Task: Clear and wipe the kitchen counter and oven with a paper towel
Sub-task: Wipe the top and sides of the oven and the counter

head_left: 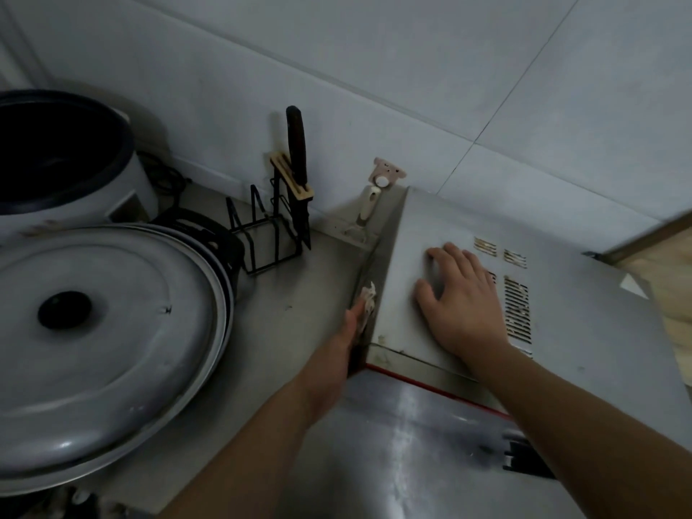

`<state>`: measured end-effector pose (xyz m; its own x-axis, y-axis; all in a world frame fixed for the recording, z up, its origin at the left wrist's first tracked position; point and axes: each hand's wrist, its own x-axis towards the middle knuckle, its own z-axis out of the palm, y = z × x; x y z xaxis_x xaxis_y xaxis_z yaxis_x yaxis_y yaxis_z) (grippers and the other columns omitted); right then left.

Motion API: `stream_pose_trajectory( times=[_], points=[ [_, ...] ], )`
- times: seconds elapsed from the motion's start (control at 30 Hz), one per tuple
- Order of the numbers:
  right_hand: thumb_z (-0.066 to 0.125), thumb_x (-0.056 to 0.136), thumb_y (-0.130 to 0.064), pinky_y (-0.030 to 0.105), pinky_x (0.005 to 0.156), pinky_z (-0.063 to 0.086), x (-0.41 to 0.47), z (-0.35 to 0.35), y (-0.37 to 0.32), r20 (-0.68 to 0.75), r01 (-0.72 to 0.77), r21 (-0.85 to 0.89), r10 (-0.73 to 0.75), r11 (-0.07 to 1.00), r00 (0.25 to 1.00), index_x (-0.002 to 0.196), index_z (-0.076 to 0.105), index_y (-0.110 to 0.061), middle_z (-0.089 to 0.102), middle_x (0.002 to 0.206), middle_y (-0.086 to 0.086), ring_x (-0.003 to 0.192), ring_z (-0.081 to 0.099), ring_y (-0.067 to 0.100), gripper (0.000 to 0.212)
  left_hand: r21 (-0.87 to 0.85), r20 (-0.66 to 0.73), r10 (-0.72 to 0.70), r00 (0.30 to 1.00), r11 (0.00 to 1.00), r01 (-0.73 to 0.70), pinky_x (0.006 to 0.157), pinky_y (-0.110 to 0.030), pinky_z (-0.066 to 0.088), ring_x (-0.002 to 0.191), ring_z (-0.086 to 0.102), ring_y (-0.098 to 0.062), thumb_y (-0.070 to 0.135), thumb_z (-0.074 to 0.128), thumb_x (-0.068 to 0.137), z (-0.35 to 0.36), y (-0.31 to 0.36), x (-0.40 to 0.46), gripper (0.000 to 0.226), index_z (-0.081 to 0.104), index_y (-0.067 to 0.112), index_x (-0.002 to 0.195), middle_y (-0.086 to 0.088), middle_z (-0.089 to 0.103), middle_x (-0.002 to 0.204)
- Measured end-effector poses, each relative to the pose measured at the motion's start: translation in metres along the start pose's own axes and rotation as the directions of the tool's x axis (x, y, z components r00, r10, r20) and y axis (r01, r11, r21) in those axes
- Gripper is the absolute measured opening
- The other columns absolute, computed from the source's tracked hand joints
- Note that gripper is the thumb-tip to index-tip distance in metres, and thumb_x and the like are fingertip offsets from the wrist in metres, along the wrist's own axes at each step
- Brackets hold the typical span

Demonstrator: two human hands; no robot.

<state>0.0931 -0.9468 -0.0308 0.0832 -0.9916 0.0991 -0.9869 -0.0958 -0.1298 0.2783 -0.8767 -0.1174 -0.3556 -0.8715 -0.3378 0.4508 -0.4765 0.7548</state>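
View from above a dim kitchen counter (299, 331), grey and smooth w/ faint specks; a boxy metal oven (561, 331) sits at right, its pale top dull and smudged, w/ rows of narrow vent slots showing rusty stains, a red strip along its front edge, shiny door below. The paper towel (369, 297) is a small crumpled white wad, ragged at the tip, pressed against the oven's left side wall just above the counter; the left hand (350, 331) holds it there, fingers straight and flat against the wall, thumb hidden so can't tell if it pinches. The right hand (460, 297) rests palm-down on the oven top, fingers spread and relaxed, holding nothing, partly covering the vents. At left, a big round domed metal lid (112, 350) w/ black knob sits on stacked pans; behind it a white rice cooker (67, 162), open, dark inside. Btwn these and the oven stands a black wire rack (269, 234) w/ a wooden slot holding a dark-handled knife (297, 147), blade down. White tiled wall (374, 69) behind; a small pink hook (385, 172) on it near the oven's back corner.
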Motion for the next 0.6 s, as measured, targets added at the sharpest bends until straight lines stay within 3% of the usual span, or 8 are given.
stream_pose_trajectory(
  times=[0.07, 0.13, 0.27, 0.4, 0.5, 0.6],
  points=[
    [0.032, 0.092, -0.062, 0.038, 0.118, 0.012, -0.001, -0.001, 0.0, 0.003, -0.004, 0.005, 0.004, 1.0, 1.0, 0.146, 0.031, -0.037, 0.029, 0.159, -0.005, 0.147, 0.018, 0.019, 0.06, 0.061, -0.002, 0.036, 0.999, 0.997, -0.035, 0.103, -0.014, 0.041, 0.136, 0.045, -0.002, 0.072, 0.029, 0.096, 0.001, -0.005, -0.01, 0.06, 0.034, 0.046, 0.15, 0.014, 0.047, 0.15],
    [0.032, 0.092, -0.062, 0.039, 0.118, 0.014, -0.001, -0.001, 0.0, 0.0, -0.004, 0.006, 0.004, 1.0, 1.0, 0.146, 0.032, -0.038, 0.029, 0.159, -0.005, 0.147, 0.019, 0.019, 0.06, 0.097, 0.008, 0.056, 0.998, 0.994, -0.056, 0.108, -0.014, 0.037, 0.137, 0.042, 0.002, 0.069, 0.025, 0.099, 0.002, -0.003, -0.013, 0.057, 0.032, 0.046, 0.151, 0.017, 0.044, 0.151],
    [0.033, 0.091, -0.061, 0.041, 0.118, 0.017, 0.0, -0.001, -0.002, -0.012, -0.001, 0.008, 0.001, 1.0, 1.0, 0.145, 0.035, -0.036, 0.032, 0.157, -0.004, 0.146, 0.022, 0.021, 0.059, 0.071, 0.039, 0.031, 0.999, 0.997, -0.034, 0.113, -0.022, 0.034, 0.139, 0.04, -0.001, 0.064, 0.018, 0.101, 0.003, 0.003, -0.013, 0.057, 0.029, 0.043, 0.153, 0.014, 0.042, 0.154],
    [0.032, 0.092, -0.061, 0.042, 0.118, 0.018, -0.001, 0.0, 0.0, -0.012, -0.003, 0.005, 0.003, 1.0, 1.0, 0.144, 0.034, -0.037, 0.032, 0.157, -0.004, 0.146, 0.023, 0.021, 0.058, 0.011, 0.041, 0.035, 0.999, 0.999, -0.036, 0.121, -0.041, 0.026, 0.142, 0.04, -0.014, 0.067, 0.02, 0.099, 0.012, 0.012, -0.008, 0.064, 0.029, 0.037, 0.154, 0.005, 0.044, 0.154],
    [0.032, 0.091, -0.061, 0.042, 0.118, 0.018, 0.0, 0.001, -0.001, -0.012, 0.003, 0.001, -0.003, 1.0, 1.0, 0.144, 0.034, -0.036, 0.033, 0.157, -0.003, 0.146, 0.023, 0.022, 0.058, 0.004, 0.014, 0.01, 1.0, 1.0, -0.01, 0.115, -0.041, 0.037, 0.136, 0.049, -0.021, 0.066, 0.022, 0.098, 0.023, 0.036, 0.004, 0.064, 0.045, 0.031, 0.146, -0.004, 0.053, 0.146],
    [0.03, 0.091, -0.061, 0.044, 0.119, 0.018, -0.001, 0.0, -0.001, -0.006, 0.01, -0.001, -0.01, 1.0, 1.0, 0.145, 0.035, -0.034, 0.032, 0.157, -0.002, 0.146, 0.023, 0.023, 0.06, 0.077, -0.016, -0.025, 1.0, 0.997, 0.026, 0.097, -0.026, 0.051, 0.12, 0.061, -0.007, 0.066, 0.017, 0.099, 0.032, 0.06, 0.017, 0.064, 0.05, 0.03, 0.141, 0.001, 0.058, 0.14]
  ],
)
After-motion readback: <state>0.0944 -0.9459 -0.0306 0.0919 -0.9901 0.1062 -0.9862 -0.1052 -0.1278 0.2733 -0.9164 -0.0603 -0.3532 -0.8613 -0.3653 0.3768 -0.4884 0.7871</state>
